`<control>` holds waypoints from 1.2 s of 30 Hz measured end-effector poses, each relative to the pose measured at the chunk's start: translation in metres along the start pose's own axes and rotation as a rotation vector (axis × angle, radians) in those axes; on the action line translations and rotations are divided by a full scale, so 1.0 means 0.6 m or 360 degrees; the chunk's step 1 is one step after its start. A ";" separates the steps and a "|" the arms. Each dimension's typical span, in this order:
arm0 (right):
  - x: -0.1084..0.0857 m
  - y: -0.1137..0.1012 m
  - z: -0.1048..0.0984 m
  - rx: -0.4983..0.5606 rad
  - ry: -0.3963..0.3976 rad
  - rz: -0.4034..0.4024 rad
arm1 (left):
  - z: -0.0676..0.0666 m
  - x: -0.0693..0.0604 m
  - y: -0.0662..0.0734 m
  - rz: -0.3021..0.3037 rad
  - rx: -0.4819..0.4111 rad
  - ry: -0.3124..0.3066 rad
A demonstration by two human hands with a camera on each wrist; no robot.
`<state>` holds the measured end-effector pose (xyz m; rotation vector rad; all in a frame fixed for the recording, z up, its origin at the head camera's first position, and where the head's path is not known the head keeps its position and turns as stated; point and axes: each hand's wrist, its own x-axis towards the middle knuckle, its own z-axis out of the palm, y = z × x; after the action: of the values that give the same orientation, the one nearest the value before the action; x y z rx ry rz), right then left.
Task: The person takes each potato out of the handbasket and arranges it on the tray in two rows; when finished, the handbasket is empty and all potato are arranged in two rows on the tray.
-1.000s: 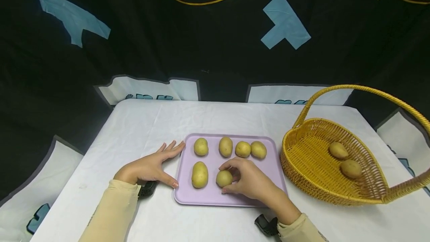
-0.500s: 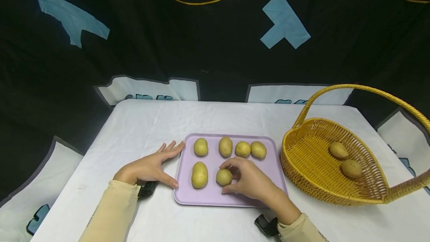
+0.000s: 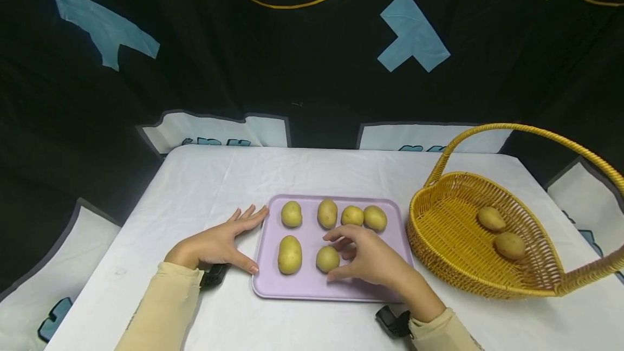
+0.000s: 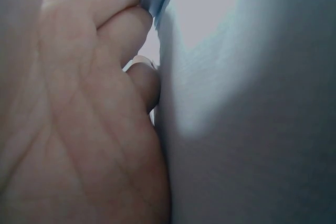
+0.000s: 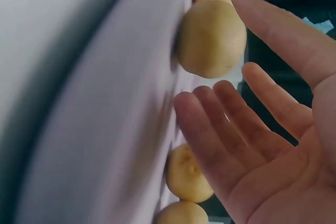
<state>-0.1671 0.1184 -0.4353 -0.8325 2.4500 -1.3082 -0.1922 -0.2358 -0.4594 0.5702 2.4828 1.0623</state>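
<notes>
A lilac tray (image 3: 307, 289) lies on the white table with several potatoes on it. My left hand (image 3: 219, 240) rests at the tray's left edge, fingers spread, with thumb and fingertips touching the rim. Over the front half of the tray is my right hand (image 3: 365, 258), its fingers loosely bent around a round potato (image 3: 327, 259) without gripping it. The right wrist view shows a gap between these fingers and the round potato (image 5: 212, 39). To its left sits a longer potato (image 3: 290, 254). Along the back lie more potatoes, among them an oval potato (image 3: 327, 213).
A yellow wicker basket (image 3: 439, 258) with a tall arched handle (image 3: 528, 128) stands right of the tray, close to its edge. Inside are two potatoes, one of them the nearer potato (image 3: 509, 245). Behind the table hangs a black cloth (image 3: 322, 80).
My right hand has loosened from the round potato and drawn slightly to the right. The potato has shifted a little to the right and forward. The left hand has stayed in place.
</notes>
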 end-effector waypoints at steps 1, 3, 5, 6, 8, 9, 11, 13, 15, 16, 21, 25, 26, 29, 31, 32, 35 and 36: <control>-0.001 0.000 -0.003 0.0005 -0.0004 0.0002 | 0.000 0.000 0.000 0.0000 -0.0004 -0.0002; -0.003 -0.001 -0.011 -0.0001 -0.0006 0.0001 | 0.000 -0.001 0.001 0.0003 -0.0006 -0.0006; -0.006 -0.003 -0.020 -0.0009 -0.0001 -0.0003 | 0.000 -0.001 0.001 0.0005 -0.0004 -0.0010; -0.007 -0.005 -0.025 -0.0008 0.0006 -0.0003 | 0.000 -0.001 0.001 0.0007 -0.0002 -0.0011; -0.010 -0.007 -0.035 -0.0004 0.0024 0.0005 | 0.000 -0.001 0.001 0.0008 0.0002 -0.0013; -0.012 -0.009 -0.041 -0.0002 0.0033 0.0007 | 0.000 -0.001 0.000 0.0007 0.0003 -0.0013; -0.016 -0.012 -0.052 0.0029 0.0052 0.0023 | 0.001 -0.001 0.000 0.0006 0.0006 -0.0012; -0.021 -0.014 -0.064 0.0033 0.0076 0.0029 | 0.001 -0.001 -0.001 0.0005 0.0009 -0.0011; -0.025 -0.015 -0.076 0.0030 0.0105 0.0040 | 0.001 -0.001 -0.001 0.0004 0.0008 -0.0011; -0.028 -0.016 -0.083 0.0034 0.0123 0.0054 | 0.001 -0.001 -0.001 0.0004 0.0007 -0.0012; -0.040 -0.016 -0.115 0.0055 0.0198 0.0110 | 0.000 0.000 0.000 0.0014 -0.0008 -0.0016; -0.054 -0.016 -0.140 0.0029 0.0256 0.0147 | 0.000 0.000 0.001 0.0011 0.0001 -0.0011; -0.059 -0.017 -0.146 0.0013 0.0277 0.0162 | 0.000 -0.001 0.001 0.0008 0.0002 -0.0012; -0.072 -0.019 -0.162 -0.0035 0.0349 0.0220 | 0.000 -0.001 0.002 0.0010 0.0007 -0.0011; -0.078 -0.020 -0.171 -0.0047 0.0387 0.0240 | -0.001 -0.001 0.003 0.0009 0.0007 -0.0010; -0.081 -0.021 -0.175 -0.0049 0.0398 0.0241 | -0.001 -0.001 0.003 0.0008 0.0007 -0.0010; -0.087 -0.019 -0.186 -0.0042 0.0413 0.0243 | -0.001 -0.002 0.002 0.0005 0.0003 -0.0008; -0.089 -0.018 -0.189 -0.0040 0.0413 0.0238 | -0.001 -0.002 0.002 0.0004 0.0001 -0.0008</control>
<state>-0.1719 0.2220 -0.3645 -0.4989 2.6700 -1.4090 -0.1914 -0.2362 -0.4580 0.5755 2.4786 1.0598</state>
